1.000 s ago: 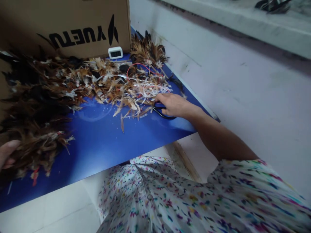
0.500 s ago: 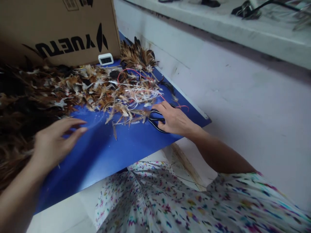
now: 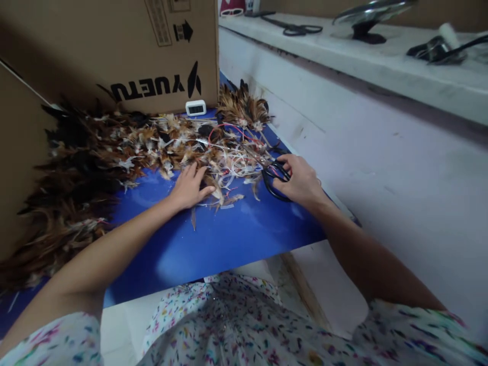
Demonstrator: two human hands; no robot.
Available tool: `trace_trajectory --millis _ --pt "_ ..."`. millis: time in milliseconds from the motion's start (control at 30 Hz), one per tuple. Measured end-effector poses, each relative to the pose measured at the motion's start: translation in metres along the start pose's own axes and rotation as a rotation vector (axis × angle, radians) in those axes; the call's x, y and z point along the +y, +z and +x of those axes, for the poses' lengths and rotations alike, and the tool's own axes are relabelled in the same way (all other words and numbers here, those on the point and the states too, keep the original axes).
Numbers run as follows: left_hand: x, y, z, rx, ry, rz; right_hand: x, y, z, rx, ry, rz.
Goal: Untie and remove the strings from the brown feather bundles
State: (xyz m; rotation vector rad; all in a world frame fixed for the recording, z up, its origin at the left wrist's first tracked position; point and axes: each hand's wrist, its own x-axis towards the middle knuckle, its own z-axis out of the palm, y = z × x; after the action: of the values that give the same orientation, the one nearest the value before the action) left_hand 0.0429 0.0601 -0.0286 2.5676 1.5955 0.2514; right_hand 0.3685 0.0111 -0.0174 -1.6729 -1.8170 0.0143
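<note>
A pair of black-handled scissors [image 3: 266, 163] is grasped at the handle loops by the fingers of the right hand [image 3: 300, 179], near the right edge of the blue worktop [image 3: 229, 239]. The blades are pointed away from the body and laid among a tangle of white strands [image 3: 238, 161]; how far they are parted cannot be told. The fingers of the left hand [image 3: 191, 187] are spread and relaxed, clasped around nothing, and are placed at the near edge of the loose brown feathers [image 3: 152, 140], to the left of the scissors.

A red strand [image 3: 229, 125] is looped over the pile behind the white tangle. Darker feather bunches [image 3: 72, 178] are heaped along the left side of the worktop, and another fanned bunch [image 3: 244, 104] is set in the far right corner by the wall. A small white digital clock [image 3: 195, 108] is stood in front of a large cardboard box [image 3: 160, 56], whose printed lettering is turned upside down. On the ledge [image 3: 343, 58] at upper right, a second pair of scissors [image 3: 299, 30] is seen.
</note>
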Motion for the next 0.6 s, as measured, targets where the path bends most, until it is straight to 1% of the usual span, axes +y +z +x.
trace_trajectory --millis 67,133,200,233,267,333,400,467,500,533,600 --pt "0.011 -0.001 -0.002 -0.014 0.089 -0.021 0.002 0.006 0.005 -0.010 -0.006 -0.017" --pt "0.016 -0.006 -0.003 0.034 0.185 -0.043 0.004 0.012 0.007 -0.028 -0.025 -0.028" --pt "0.007 -0.017 0.000 0.152 0.225 -0.049 0.003 0.015 0.006 -0.057 -0.029 -0.048" --pt "-0.002 -0.023 0.003 0.222 0.206 -0.045 0.002 0.016 0.005 -0.073 -0.024 -0.066" --pt "-0.016 -0.030 0.007 0.285 0.157 -0.038 0.001 0.016 0.004 -0.086 -0.018 -0.088" --pt "-0.051 -0.044 0.018 0.387 -0.038 0.013 -0.002 0.017 0.002 -0.102 -0.016 -0.140" --pt "-0.090 -0.055 0.030 0.424 -0.258 0.081 -0.006 0.017 0.000 -0.112 -0.028 -0.186" --pt "-0.123 -0.064 0.042 0.424 -0.459 0.140 -0.009 0.017 -0.002 -0.118 -0.047 -0.233" --pt "-0.136 -0.067 0.047 0.406 -0.535 0.147 -0.011 0.018 -0.002 -0.119 -0.056 -0.258" --pt "-0.145 -0.069 0.053 0.367 -0.570 0.145 -0.012 0.018 -0.003 -0.118 -0.068 -0.284" --pt "-0.154 -0.071 0.065 0.315 -0.594 0.160 -0.013 0.019 -0.004 -0.114 -0.101 -0.333"
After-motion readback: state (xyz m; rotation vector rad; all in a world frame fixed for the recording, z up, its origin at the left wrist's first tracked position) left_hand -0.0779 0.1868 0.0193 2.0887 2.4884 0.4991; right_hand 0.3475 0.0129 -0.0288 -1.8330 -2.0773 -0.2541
